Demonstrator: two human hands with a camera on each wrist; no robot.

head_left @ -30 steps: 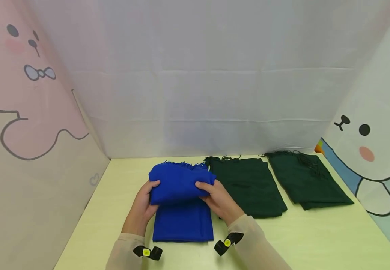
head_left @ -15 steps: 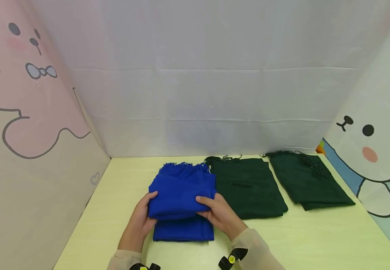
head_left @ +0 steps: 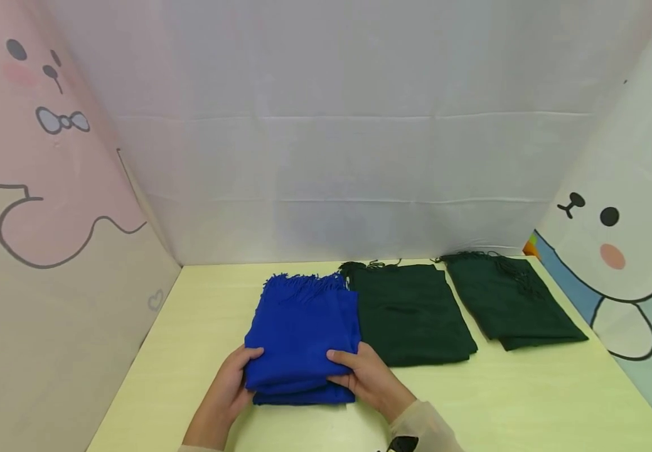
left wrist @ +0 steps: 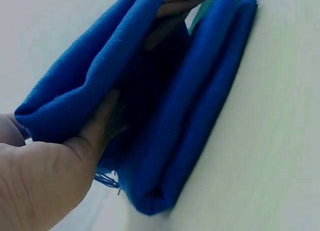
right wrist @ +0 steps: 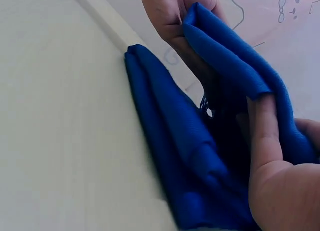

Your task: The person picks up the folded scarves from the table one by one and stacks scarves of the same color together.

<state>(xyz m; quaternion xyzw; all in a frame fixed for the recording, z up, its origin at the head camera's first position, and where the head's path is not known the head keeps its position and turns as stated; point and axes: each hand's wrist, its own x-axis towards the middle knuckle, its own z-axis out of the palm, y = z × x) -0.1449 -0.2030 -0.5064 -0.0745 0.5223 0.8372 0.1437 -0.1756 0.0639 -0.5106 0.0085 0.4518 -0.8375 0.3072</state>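
Note:
A blue fringed scarf point(head_left: 300, 333) lies folded toward the left of the table, its tassels at the far end. My left hand point(head_left: 228, 382) holds the left side of its upper folded layers, thumb on top and fingers beneath. On the opposite side my right hand point(head_left: 375, 384) pinches the same layers, also with the thumb above. In the left wrist view, the raised fold point(left wrist: 100, 66) stands apart from the lower folded part point(left wrist: 185, 111), which rests on the table. The right wrist view shows my right fingers point(right wrist: 265, 136) tucked under the upper fold.
Right beside the blue scarf lies a folded dark green scarf point(head_left: 410, 317) with tassels at the back. A second dark green scarf point(head_left: 514, 304) lies farther right. A white curtain point(head_left: 331, 157) hangs behind the pale yellow table point(head_left: 529, 402), with printed cartoon sheets at both sides.
Both hands have drawn the upper fold of the blue scarf nearer and lower, over the bottom part. More of its top surface and tassels shows now. The green scarves stay put.

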